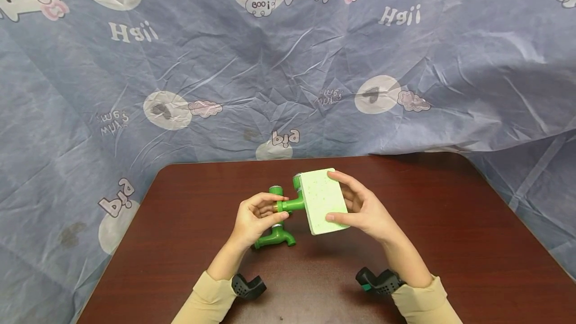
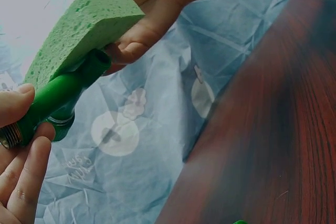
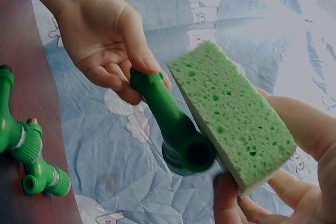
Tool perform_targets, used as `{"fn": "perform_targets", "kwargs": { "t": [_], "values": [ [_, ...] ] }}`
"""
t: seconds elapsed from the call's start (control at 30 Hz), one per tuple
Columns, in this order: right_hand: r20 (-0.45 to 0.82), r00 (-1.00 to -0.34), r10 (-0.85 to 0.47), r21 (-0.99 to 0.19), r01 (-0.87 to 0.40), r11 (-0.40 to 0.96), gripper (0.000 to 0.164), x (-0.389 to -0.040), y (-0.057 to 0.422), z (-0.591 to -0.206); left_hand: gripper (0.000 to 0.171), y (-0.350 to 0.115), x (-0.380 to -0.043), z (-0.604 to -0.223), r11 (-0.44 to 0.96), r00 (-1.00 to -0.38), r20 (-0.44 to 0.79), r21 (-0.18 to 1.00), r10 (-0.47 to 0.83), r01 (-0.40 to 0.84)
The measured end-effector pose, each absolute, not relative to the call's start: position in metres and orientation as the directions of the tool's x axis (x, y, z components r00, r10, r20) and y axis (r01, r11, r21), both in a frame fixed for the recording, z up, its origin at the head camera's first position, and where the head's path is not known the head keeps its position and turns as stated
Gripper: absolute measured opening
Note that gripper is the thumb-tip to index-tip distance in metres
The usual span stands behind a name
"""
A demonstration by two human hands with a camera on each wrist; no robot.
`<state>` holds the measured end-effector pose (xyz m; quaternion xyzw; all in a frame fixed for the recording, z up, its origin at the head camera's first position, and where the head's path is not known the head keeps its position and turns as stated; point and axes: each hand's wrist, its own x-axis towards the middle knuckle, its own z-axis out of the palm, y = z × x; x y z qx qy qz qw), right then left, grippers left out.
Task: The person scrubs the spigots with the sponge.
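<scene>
My left hand [image 1: 253,218] pinches a green tap [image 1: 293,205] by its threaded end, thumb and fingers on opposite sides. The tap is held above the table. A light green sponge [image 1: 324,201] is gripped by its edge in my right hand [image 1: 366,211], thumb on the near face. In the left wrist view the sponge [image 2: 79,30] lies against the side of the tap [image 2: 55,95]. The right wrist view shows the tap's open spout [image 3: 198,153] next to the sponge's porous face [image 3: 231,114]. From the head, the sponge hides part of the tap.
More green taps lie on the dark red-brown table [image 1: 441,234], one of them [image 1: 275,237] below and behind my left hand. Two taps [image 3: 18,137] show at the left of the right wrist view. A grey-blue printed cloth [image 1: 270,74] hangs behind the table.
</scene>
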<state>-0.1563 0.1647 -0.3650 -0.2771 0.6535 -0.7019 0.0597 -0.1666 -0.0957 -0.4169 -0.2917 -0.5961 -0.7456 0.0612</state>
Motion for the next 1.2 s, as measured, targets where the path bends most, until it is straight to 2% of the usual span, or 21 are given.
{"fn": "perform_targets", "kwargs": {
  "t": [0.27, 0.6, 0.97, 1.2],
  "values": [
    [0.334, -0.877, -0.347, -0.94, -0.338, -0.05, 0.08, -0.152, 0.152, -0.367, 0.035, -0.093, -0.166, -0.418, -0.264, -0.833, 0.49, 0.865, 0.256, 0.427],
    [0.229, -0.894, -0.385, -0.973, -0.217, -0.076, 0.079, -0.151, 0.164, -0.359, 0.033, -0.094, -0.167, -0.42, -0.28, -0.827, 0.504, 0.855, 0.251, 0.436],
    [0.256, -0.841, -0.477, -0.966, -0.233, -0.109, 0.077, -0.144, 0.16, -0.357, 0.035, -0.095, -0.167, -0.417, -0.287, -0.842, 0.491, 0.859, 0.223, 0.425],
    [0.236, -0.832, -0.503, -0.969, -0.242, -0.055, 0.077, -0.14, 0.155, -0.356, 0.035, -0.093, -0.166, -0.418, -0.277, -0.837, 0.499, 0.856, 0.226, 0.436]
  ]
}}
